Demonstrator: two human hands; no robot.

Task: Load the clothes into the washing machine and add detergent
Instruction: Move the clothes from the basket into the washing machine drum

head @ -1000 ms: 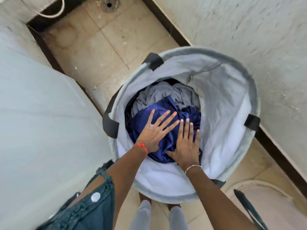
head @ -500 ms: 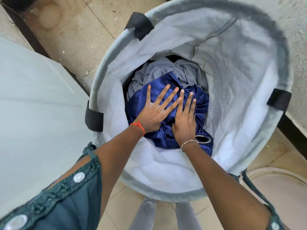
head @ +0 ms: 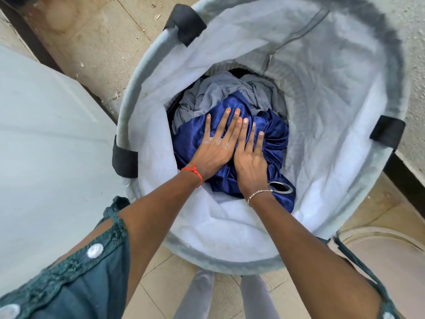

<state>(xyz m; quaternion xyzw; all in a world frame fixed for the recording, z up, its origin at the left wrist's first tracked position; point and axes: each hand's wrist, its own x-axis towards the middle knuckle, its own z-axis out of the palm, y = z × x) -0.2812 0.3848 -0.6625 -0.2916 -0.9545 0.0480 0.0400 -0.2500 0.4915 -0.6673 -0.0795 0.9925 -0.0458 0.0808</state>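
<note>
Head: both hands [head: 232, 153] flat on blue cloth [head: 273, 134].

**Views:** one, head-worn, wide-angle.

**Position:** directly above the hamper [head: 127, 116], on a person leaning over its mouth.

**Facing:** steeply down and a little forward. The floor [head: 103, 42] runs up to the top left edge. The person's legs [head: 200, 293] show at the bottom edge, under the near rim.

**Nearness:** close. The hamper mouth fills most of the frame, and its far rim is cut by the top edge.

**Centre of frame:** left hand [head: 213, 150] and right hand [head: 250, 164] side by side on the clothes [head: 273, 132]. The forearms enter from the two bottom corners.

**Margins:** white panel [head: 46, 146] on the left, wall [head: 414, 65] on the right.

**Lens effect:** the hamper rim bulges and its sides splay outward toward the frame edges.
</note>
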